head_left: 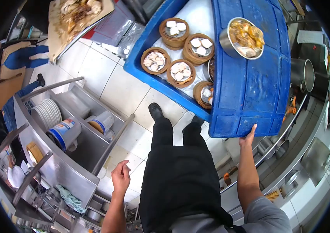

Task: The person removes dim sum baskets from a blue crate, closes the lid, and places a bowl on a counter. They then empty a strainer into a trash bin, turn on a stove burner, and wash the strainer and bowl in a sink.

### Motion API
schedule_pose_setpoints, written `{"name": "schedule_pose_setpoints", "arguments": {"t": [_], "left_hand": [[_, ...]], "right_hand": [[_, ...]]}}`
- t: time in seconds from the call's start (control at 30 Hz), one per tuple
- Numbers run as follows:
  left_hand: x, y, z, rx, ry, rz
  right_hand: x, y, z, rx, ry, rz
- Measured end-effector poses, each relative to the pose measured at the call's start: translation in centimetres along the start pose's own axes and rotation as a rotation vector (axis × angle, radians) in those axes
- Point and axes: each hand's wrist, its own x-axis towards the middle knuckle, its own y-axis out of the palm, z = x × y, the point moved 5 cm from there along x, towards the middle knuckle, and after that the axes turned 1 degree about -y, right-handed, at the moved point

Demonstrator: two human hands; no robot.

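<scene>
My right hand [247, 139] grips the near edge of a blue lid [246, 93], its thumb on top and the other fingers mostly hidden beneath. The lid covers the right part of a blue bin [149, 80]. A metal bowl [230, 43] of yellowish food stands on the lid. In the bin's uncovered part are several bamboo steamers [172, 42] with pale dumplings. My left hand [121, 175] hangs free at the lower middle, fingers curled loosely, with nothing visible in it.
On the left, a metal cart [91, 155] holds stacked plates [48, 112] and white containers [65, 134]. A paper-lined tray [71, 27] of food is at the upper left. People stand at the far left. A metal counter [308, 186] curves along the right.
</scene>
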Motion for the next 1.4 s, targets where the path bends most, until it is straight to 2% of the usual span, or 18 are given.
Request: {"name": "schedule_pose_setpoints", "arguments": {"t": [0.13,0.2,0.3,0.4,0.47,0.53,0.6,0.67,0.87,0.93,1.03,1.07,1.13,1.23,1.27,1.3,1.37,1.4], "left_hand": [[-4.1,-3.8,7.1,-0.025,-0.165,-0.195],[-5.8,-7.1,9.3,0.046,0.01,-0.461],[-7.7,-10.5,9.5,0.186,0.1,-0.37],[-8.2,-11.2,9.7,0.067,0.037,-0.279],[-8.5,-9.7,11.5,-0.008,-0.046,-0.264],[-8.6,-7.4,13.5,-0.211,-0.249,-0.173],[-7.5,-5.6,11.5,-0.093,-0.261,-0.114],[-6.4,-4.0,9.4,-0.257,-0.283,-0.159],[-9.3,-2.7,14.4,-0.235,-0.323,0.043],[-10.1,-4.1,13.5,-0.287,-0.488,0.343],[-8.7,-7.0,8.4,-0.402,-0.31,0.447],[-7.9,-9.1,6.7,-0.377,-0.253,0.4],[-6.2,-14.9,4.1,-0.203,-0.082,0.059],[-6.2,-22.9,6.9,-0.028,-0.031,-0.661],[-5.9,-25.2,7.6,-0.149,-0.029,-0.823],[-5.8,-27.8,8.9,-0.072,-0.085,-0.962],[-4.9,-32.9,11.9,0.142,-0.015,-1.109],[-3.6,-34.9,13.2,0.148,0.031,-1.139]], "right_hand": [[-0.1,-0.1,0.1,-0.033,0.056,-0.024],[-0.5,0.1,0.2,-0.046,0.089,-0.008],[-0.5,0.2,0.2,-0.027,0.14,0.017],[0.3,-0.1,-0.2,-0.011,0.169,0.019],[0.3,-0.1,0.0,-0.022,0.182,0.006],[-0.3,0.1,0.0,-0.076,0.23,-0.051],[-0.2,0.2,0.1,-0.092,0.219,-0.022],[0.0,0.0,0.1,-0.108,0.21,-0.001],[-0.2,0.1,-0.1,-0.086,0.244,-0.051],[0.4,0.1,-0.4,0.018,0.263,0.004],[0.1,1.1,0.4,-0.043,0.057,0.256],[-1.1,1.5,0.7,-0.09,0.113,0.383],[1.0,0.9,0.1,-0.035,0.222,0.403],[-2.1,3.3,-0.7,0.061,0.244,0.228],[-3.5,3.5,-0.6,0.068,0.232,0.12],[-2.7,3.3,-0.5,0.067,0.24,0.132],[-1.5,2.3,-0.5,0.046,0.198,0.142],[-1.3,2.3,-1.0,0.053,0.261,0.242]]}}
